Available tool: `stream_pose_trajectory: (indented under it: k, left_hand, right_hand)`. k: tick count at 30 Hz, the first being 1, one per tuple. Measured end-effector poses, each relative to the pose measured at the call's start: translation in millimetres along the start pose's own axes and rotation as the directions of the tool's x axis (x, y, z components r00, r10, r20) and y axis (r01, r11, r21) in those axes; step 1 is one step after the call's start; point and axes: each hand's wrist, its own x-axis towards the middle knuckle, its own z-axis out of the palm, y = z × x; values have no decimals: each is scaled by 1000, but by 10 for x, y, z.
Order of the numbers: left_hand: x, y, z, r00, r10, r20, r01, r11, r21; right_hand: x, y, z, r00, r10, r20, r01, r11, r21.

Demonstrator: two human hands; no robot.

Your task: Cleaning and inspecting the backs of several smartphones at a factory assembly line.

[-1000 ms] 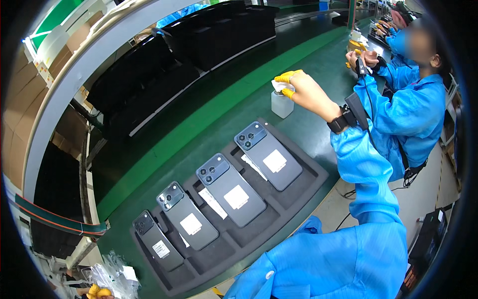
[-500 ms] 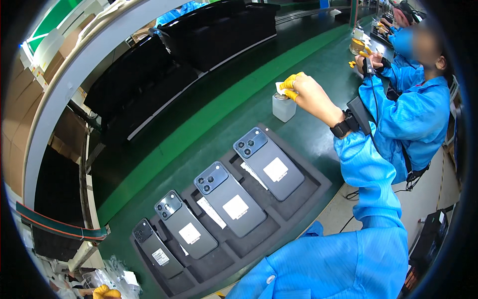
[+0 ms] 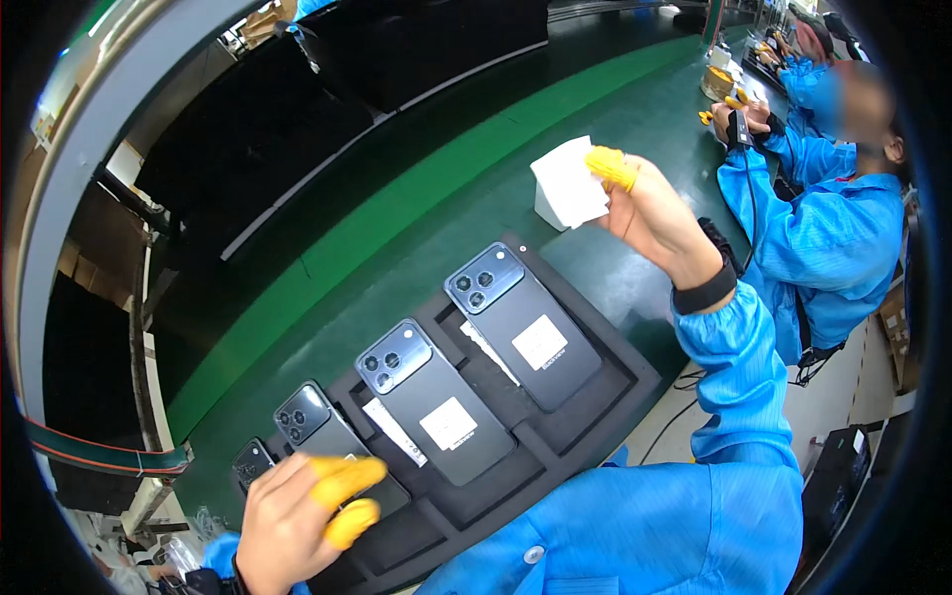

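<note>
My right hand [image 3: 650,203], with yellow finger cots, pinches a white wipe [image 3: 567,183] by its edge. Behind the wipe a translucent white container [image 3: 544,208] shows only in part. My left hand [image 3: 297,511], also in yellow finger cots, hovers over the tray's left end. Its thumb and fingers are apart with nothing between them. Several dark smartphones lie back side up in a black foam tray [image 3: 635,382]: one at the right [image 3: 526,327], one in the middle [image 3: 436,397], and others at the left [image 3: 302,412] partly covered by my left hand. White labels sit on the uncovered backs.
The tray rests on a dark green table [image 3: 476,213] crossed by a lighter green strip [image 3: 327,238]. Black-covered shapes [image 3: 446,59] stand along the far side. At the right, a co-worker in a blue smock [image 3: 823,228] works near a tub of yellow pieces [image 3: 716,83].
My right hand has drawn the wipe up from the container, and it now hangs spread out. My left hand has come in from the lower left over the left phones. The view has shifted slightly.
</note>
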Motion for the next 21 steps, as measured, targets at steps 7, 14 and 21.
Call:
stream_pose_trajectory:
  k: [7,14,21]
  left_hand:
    - [774,-69,652,967,238,94,-232,970,-72]
    - [970,-128,1109,940,320,114,-319,947,-31]
    - [849,-116,1131,945,304,119,-289,949,-129]
  right_hand:
    - [-83,185,232,979,136,150,-152,983,105]
    - [102,418,375,858,-363,364,493,379,-783]
    - [120,436,367,815,-167,555,578,283,-765]
